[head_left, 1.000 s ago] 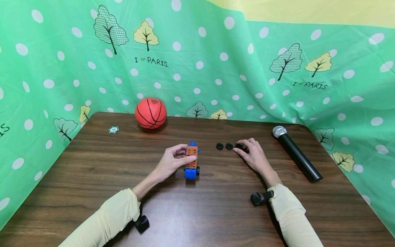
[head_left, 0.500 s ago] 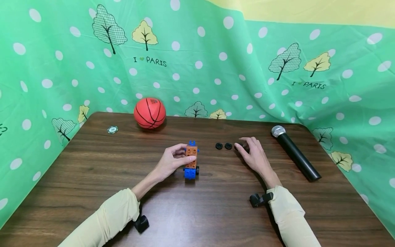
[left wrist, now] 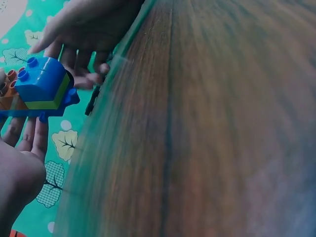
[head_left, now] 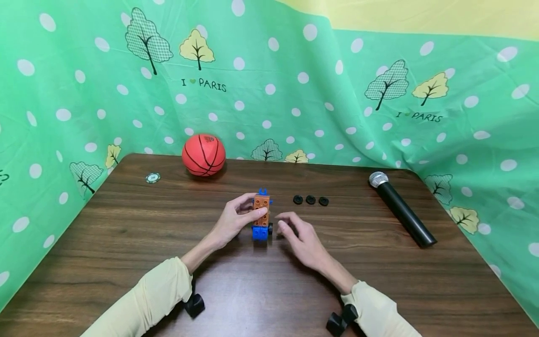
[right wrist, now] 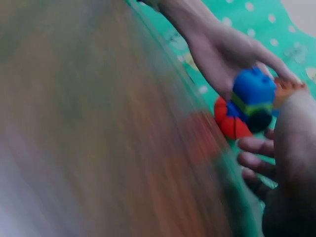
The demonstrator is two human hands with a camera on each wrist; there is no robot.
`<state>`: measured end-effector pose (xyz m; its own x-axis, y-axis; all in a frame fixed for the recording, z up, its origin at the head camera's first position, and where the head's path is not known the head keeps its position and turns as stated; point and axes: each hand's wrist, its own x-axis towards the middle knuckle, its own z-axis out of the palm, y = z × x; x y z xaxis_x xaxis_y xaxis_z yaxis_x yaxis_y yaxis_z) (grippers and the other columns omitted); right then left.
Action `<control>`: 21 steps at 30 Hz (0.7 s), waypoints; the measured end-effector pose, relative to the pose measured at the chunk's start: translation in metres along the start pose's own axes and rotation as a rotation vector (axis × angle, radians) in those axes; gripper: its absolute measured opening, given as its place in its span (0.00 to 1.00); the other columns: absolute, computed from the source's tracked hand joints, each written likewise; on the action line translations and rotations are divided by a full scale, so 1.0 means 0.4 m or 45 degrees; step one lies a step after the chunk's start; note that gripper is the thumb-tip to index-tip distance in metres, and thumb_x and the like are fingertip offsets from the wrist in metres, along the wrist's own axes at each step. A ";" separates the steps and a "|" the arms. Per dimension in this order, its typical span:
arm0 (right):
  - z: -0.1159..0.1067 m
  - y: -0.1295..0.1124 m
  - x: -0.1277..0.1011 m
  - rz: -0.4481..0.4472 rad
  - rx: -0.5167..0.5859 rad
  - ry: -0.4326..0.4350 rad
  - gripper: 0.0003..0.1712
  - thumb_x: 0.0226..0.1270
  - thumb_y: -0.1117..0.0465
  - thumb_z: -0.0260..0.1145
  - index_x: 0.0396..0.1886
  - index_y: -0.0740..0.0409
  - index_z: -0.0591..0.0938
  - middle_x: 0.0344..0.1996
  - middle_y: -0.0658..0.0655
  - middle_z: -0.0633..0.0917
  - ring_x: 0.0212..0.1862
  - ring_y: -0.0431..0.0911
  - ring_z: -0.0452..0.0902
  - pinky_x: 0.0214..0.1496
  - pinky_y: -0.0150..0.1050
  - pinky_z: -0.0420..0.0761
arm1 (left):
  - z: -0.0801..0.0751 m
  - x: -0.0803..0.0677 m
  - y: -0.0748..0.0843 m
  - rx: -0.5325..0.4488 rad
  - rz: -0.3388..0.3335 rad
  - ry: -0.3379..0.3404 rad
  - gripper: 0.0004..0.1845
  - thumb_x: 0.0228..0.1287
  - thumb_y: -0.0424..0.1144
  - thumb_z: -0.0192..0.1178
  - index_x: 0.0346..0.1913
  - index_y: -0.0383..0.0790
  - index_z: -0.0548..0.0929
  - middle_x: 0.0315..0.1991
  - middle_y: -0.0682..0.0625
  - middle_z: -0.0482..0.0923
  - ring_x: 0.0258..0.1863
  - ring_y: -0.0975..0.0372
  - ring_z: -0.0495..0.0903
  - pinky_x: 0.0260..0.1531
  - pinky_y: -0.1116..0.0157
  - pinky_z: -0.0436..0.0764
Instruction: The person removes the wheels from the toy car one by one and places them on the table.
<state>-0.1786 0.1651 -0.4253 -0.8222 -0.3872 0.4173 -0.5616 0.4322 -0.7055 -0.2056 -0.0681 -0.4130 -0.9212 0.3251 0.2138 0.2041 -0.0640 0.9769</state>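
Note:
My left hand (head_left: 230, 223) grips a building-block toy car (head_left: 260, 210) by its orange body, thumb on top and fingers round the left side. Its lower end carries a blue block (left wrist: 42, 81) above a lime-green layer, seen in the left wrist view. One black wheel (right wrist: 259, 121) is fitted on the car's right side at that end. Close by on the right, my right hand (head_left: 304, 241) hovers with its fingers loosely bent and nothing visible in them, a small gap from the wheel. Three loose black wheels (head_left: 310, 200) lie in a row on the table beyond it.
A black microphone (head_left: 402, 210) with a silver head lies on the right side of the wooden table (head_left: 139, 224). A red toy basketball (head_left: 204, 155) and a poker chip (head_left: 153, 178) are at the back left. A green patterned curtain (head_left: 252, 56) hangs behind.
My right hand has left the rightmost loose wheel on the table and moved left and nearer, up to the car. The left hand holds the car almost in the same place.

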 end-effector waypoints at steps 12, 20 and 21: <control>0.085 -0.070 0.001 0.383 0.436 0.036 0.11 0.86 0.61 0.50 0.52 0.65 0.75 0.35 0.60 0.83 0.37 0.49 0.79 0.39 0.37 0.80 | 0.026 0.005 0.002 -0.070 0.012 0.090 0.24 0.69 0.35 0.66 0.66 0.34 0.75 0.43 0.42 0.85 0.42 0.57 0.85 0.46 0.65 0.82; 0.091 -0.075 0.008 0.415 0.522 0.132 0.08 0.84 0.65 0.52 0.49 0.68 0.73 0.33 0.61 0.80 0.35 0.48 0.77 0.38 0.36 0.79 | 0.035 0.003 0.000 -0.020 0.044 0.032 0.23 0.70 0.35 0.65 0.64 0.29 0.78 0.51 0.39 0.84 0.51 0.56 0.83 0.53 0.64 0.80; 0.089 -0.073 0.009 0.415 0.532 0.150 0.08 0.84 0.65 0.52 0.49 0.68 0.73 0.32 0.61 0.80 0.35 0.47 0.77 0.38 0.36 0.79 | 0.034 0.001 0.001 -0.001 0.058 0.014 0.23 0.71 0.36 0.65 0.65 0.29 0.78 0.52 0.39 0.83 0.51 0.56 0.83 0.54 0.64 0.80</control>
<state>-0.1619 0.1220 -0.4236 -0.9658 -0.1830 0.1835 -0.2111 0.1449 -0.9667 -0.2015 -0.0549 -0.4127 -0.9147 0.3112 0.2578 0.2455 -0.0788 0.9662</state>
